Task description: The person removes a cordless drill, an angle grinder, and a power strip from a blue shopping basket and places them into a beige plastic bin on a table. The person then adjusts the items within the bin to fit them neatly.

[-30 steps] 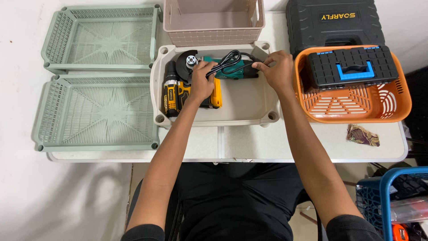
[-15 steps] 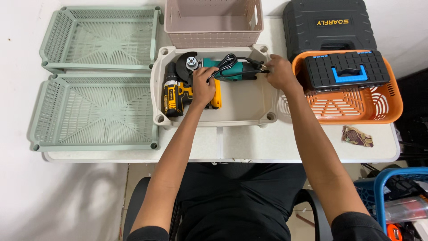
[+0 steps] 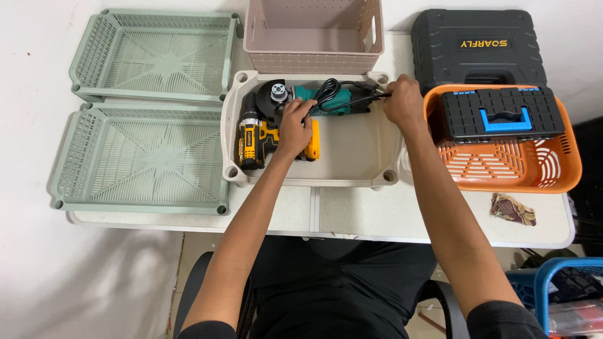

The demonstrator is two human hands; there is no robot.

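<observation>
While both arms reach into the beige tray [image 3: 352, 160], the green grinder [image 3: 326, 99] lies along its far wall, between the two hands. The left hand [image 3: 295, 129] rests closed over the grinder's near end and the yellow drill [image 3: 260, 143] just beside it. The right hand [image 3: 403, 100] pinches the black cord [image 3: 336, 88] at the grinder's tail, beside the orange basket [image 3: 502, 160].
</observation>
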